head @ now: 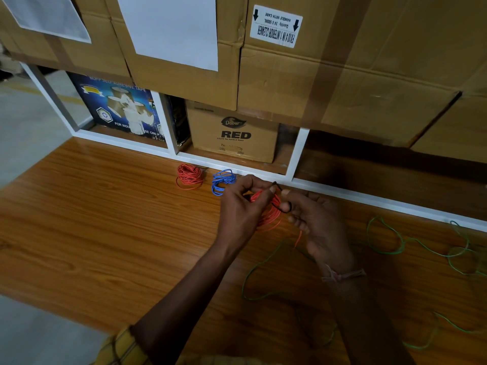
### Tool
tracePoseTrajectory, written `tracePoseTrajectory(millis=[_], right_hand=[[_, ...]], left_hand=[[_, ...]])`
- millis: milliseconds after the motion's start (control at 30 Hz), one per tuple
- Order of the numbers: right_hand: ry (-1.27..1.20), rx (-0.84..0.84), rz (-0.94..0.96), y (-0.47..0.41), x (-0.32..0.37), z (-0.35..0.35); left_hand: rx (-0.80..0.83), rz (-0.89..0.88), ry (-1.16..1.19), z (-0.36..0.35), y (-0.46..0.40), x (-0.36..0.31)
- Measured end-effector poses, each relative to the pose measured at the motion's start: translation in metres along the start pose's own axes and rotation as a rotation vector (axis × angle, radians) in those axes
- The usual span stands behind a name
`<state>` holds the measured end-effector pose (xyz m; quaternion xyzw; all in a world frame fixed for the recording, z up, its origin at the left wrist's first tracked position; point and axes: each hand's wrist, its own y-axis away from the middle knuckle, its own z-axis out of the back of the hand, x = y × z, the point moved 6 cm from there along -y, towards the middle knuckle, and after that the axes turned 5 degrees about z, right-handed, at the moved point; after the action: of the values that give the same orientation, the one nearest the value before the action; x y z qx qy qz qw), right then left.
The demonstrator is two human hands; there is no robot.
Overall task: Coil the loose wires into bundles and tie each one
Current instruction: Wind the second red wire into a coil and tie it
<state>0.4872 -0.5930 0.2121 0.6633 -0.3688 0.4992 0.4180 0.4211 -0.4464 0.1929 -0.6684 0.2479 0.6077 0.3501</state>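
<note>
Orange wire coil [268, 214] between both hands' grips, black tie [280, 206] around it.

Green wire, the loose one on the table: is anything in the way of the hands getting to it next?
Nothing visible blocks it. The green wire lies loose on the wooden table, right beside the right hand. Both hands are busy, though: the left hand holds the red coil while a black tie goes on.

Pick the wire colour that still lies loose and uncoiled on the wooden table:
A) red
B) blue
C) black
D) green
D: the green wire sprawls in loose loops across the wooden table, while the blue bundle and the red bundle lie coiled by the shelf.
</note>
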Motion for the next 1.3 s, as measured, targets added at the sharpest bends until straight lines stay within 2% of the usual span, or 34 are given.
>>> tracePoseTrajectory(millis=[467, 733, 1133, 1300], right_hand=[[-0.088, 0.01, -0.198, -0.004, -0.018, 0.004], [-0.114, 0.028, -0.218, -0.004, -0.019, 0.002], [-0.115, 0.049, -0.243, -0.002, -0.02, 0.005], [-0.145, 0.122, -0.278, 0.001, -0.022, 0.003]], left_hand=[[0.084, -0.087, -0.117, -0.002, 0.002, -0.004], [0.044, -0.083, -0.095, -0.001, 0.005, -0.006], [0.112, -0.124, -0.118, 0.0, 0.005, -0.006], [0.106, -0.133, -0.122, 0.005, 0.0, -0.005]])
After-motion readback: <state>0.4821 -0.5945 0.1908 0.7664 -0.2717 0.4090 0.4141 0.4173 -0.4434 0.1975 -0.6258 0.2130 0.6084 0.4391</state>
